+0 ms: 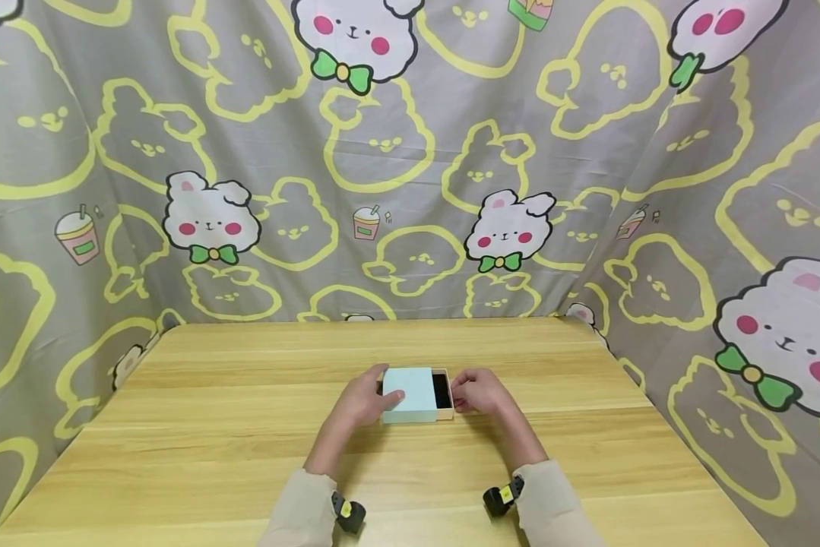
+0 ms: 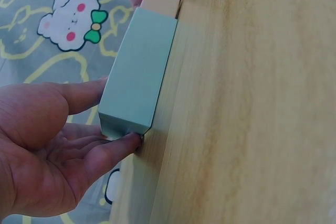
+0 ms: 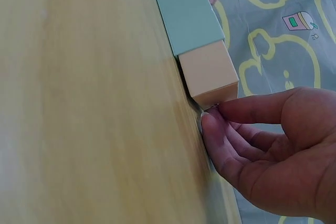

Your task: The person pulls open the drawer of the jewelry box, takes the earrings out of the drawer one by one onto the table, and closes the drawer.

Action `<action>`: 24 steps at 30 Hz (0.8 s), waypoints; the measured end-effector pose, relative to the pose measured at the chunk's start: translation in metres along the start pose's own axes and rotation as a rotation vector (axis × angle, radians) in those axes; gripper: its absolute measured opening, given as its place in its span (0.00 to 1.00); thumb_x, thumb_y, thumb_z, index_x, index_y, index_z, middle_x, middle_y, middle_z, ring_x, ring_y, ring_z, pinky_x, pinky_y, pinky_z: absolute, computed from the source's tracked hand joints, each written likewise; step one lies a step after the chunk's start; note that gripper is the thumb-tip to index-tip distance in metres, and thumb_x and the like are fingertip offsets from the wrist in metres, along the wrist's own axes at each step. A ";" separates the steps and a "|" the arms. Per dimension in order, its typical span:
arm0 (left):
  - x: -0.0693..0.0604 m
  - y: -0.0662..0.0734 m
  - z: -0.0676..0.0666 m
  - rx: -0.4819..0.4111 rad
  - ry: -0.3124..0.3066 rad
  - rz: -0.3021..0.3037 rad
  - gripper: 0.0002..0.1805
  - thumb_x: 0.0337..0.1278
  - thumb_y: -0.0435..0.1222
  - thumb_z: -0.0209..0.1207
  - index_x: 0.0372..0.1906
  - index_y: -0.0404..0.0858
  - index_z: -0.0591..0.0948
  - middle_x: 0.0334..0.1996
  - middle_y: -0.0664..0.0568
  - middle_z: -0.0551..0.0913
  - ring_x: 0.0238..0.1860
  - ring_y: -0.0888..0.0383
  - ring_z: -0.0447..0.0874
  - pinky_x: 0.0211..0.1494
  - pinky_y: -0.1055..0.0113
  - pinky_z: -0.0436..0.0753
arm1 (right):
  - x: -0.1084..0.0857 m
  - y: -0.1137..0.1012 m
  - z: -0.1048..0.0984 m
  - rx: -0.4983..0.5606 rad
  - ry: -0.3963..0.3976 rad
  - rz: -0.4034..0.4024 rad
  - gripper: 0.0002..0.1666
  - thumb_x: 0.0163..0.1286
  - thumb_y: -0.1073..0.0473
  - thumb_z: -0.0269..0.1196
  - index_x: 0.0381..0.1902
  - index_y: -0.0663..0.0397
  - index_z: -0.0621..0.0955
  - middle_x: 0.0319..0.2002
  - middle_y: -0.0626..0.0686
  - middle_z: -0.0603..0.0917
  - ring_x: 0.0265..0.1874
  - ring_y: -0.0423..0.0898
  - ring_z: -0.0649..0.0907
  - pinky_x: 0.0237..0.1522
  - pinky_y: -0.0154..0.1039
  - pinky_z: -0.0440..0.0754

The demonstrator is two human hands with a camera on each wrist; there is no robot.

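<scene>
A light blue box sleeve (image 1: 410, 391) lies on the table, with a peach inner tray (image 3: 209, 69) sticking partly out of its right end. Something black (image 1: 441, 390) shows inside the tray in the head view. The left hand (image 1: 363, 396) grips the sleeve's left end, its thumb over the top; in the left wrist view the hand (image 2: 58, 145) has fingers at the sleeve (image 2: 137, 69)'s end and side. At the tray's right end, the right hand (image 1: 479, 391) pinches with thumb and fingertips; the right wrist view shows this hand (image 3: 278, 150) at the tray's end face.
The wooden table (image 1: 245, 456) extends around the box on all sides. Behind it and at both sides hangs a grey curtain (image 1: 410, 304) with cartoon prints. Each wrist carries a small black camera, on the left (image 1: 349, 514) and on the right (image 1: 501, 499).
</scene>
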State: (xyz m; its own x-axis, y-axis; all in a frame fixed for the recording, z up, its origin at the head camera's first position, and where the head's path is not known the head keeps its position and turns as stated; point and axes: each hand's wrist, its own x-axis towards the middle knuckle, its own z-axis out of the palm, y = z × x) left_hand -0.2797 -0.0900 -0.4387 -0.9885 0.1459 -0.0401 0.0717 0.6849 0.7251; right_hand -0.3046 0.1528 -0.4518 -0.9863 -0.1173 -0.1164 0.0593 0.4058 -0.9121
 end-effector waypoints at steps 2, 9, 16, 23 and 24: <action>0.000 0.000 0.000 -0.002 0.002 -0.001 0.38 0.67 0.48 0.64 0.76 0.37 0.66 0.69 0.34 0.74 0.67 0.35 0.73 0.65 0.41 0.76 | 0.000 0.001 -0.002 -0.005 -0.004 0.006 0.05 0.64 0.74 0.59 0.37 0.71 0.81 0.29 0.60 0.83 0.26 0.47 0.84 0.34 0.42 0.88; 0.000 0.001 -0.001 0.000 -0.001 -0.016 0.39 0.67 0.49 0.64 0.76 0.38 0.66 0.67 0.34 0.76 0.66 0.35 0.74 0.65 0.41 0.76 | 0.001 0.005 -0.010 -0.013 -0.001 0.038 0.06 0.65 0.74 0.59 0.38 0.70 0.81 0.30 0.60 0.83 0.28 0.49 0.84 0.35 0.42 0.88; 0.001 0.000 0.000 -0.001 0.004 -0.012 0.39 0.67 0.49 0.64 0.76 0.38 0.66 0.67 0.35 0.76 0.67 0.36 0.74 0.65 0.41 0.76 | -0.001 0.006 -0.019 -0.014 0.006 0.049 0.06 0.64 0.74 0.59 0.38 0.70 0.81 0.31 0.60 0.83 0.29 0.50 0.84 0.36 0.43 0.88; 0.001 -0.001 0.000 0.005 -0.001 0.003 0.38 0.67 0.49 0.64 0.75 0.37 0.66 0.65 0.34 0.77 0.66 0.35 0.75 0.64 0.41 0.77 | -0.001 0.011 -0.027 -0.006 -0.008 0.037 0.07 0.64 0.75 0.58 0.39 0.72 0.80 0.30 0.60 0.83 0.29 0.49 0.84 0.35 0.43 0.88; 0.001 -0.001 0.000 0.003 -0.002 0.001 0.38 0.67 0.49 0.64 0.75 0.37 0.66 0.65 0.34 0.78 0.66 0.36 0.75 0.64 0.41 0.77 | -0.001 0.011 -0.028 -0.003 -0.012 0.035 0.07 0.63 0.75 0.58 0.39 0.73 0.80 0.30 0.60 0.83 0.29 0.49 0.84 0.35 0.43 0.88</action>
State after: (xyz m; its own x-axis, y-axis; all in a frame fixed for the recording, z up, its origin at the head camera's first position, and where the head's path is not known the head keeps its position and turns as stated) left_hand -0.2803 -0.0907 -0.4394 -0.9882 0.1480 -0.0403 0.0734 0.6871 0.7228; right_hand -0.3068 0.1828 -0.4504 -0.9817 -0.1136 -0.1527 0.0933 0.4124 -0.9062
